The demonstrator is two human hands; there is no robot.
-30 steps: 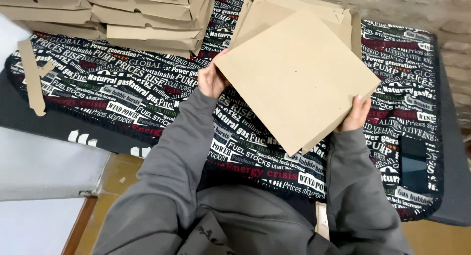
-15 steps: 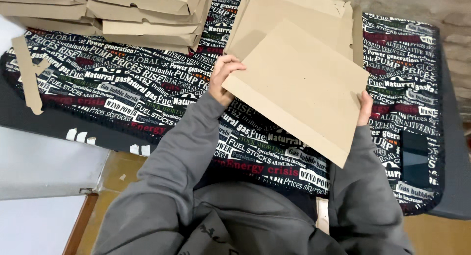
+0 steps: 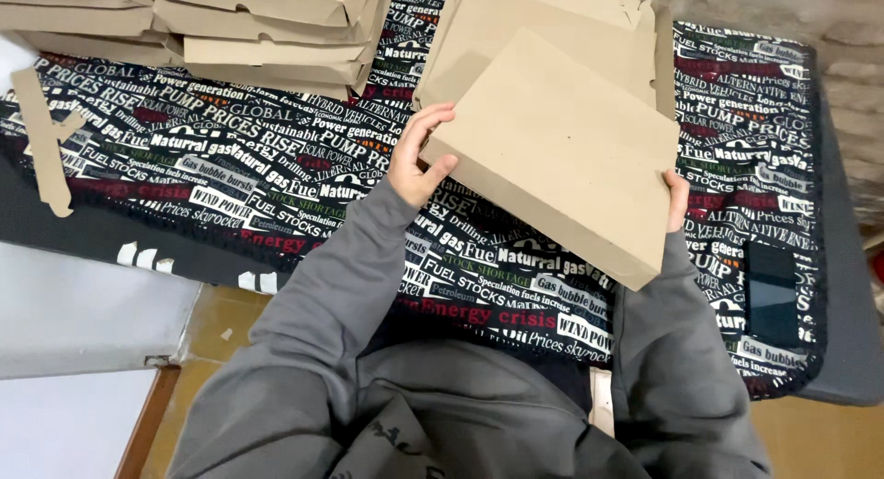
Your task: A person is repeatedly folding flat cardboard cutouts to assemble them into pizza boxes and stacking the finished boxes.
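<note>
I hold a flat brown cardboard box (image 3: 562,157) tilted above a table covered with a black cloth (image 3: 276,175) printed in white and red lettering. My left hand (image 3: 416,157) grips the box's left corner, thumb on the near edge. Only the fingers of my right hand (image 3: 677,195) show; they clasp the box's right edge. Grey sleeves cover both arms.
A pile of flat cardboard blanks (image 3: 543,28) lies under and behind the held box. Several folded cardboard boxes (image 3: 249,28) are stacked at the back left. A loose cardboard strip (image 3: 44,138) lies at the far left. A grey surface (image 3: 74,309) sits lower left.
The box has turned from a diamond-like slant to a flatter tilt and moved slightly away from me. My left hand shifted along its left corner.
</note>
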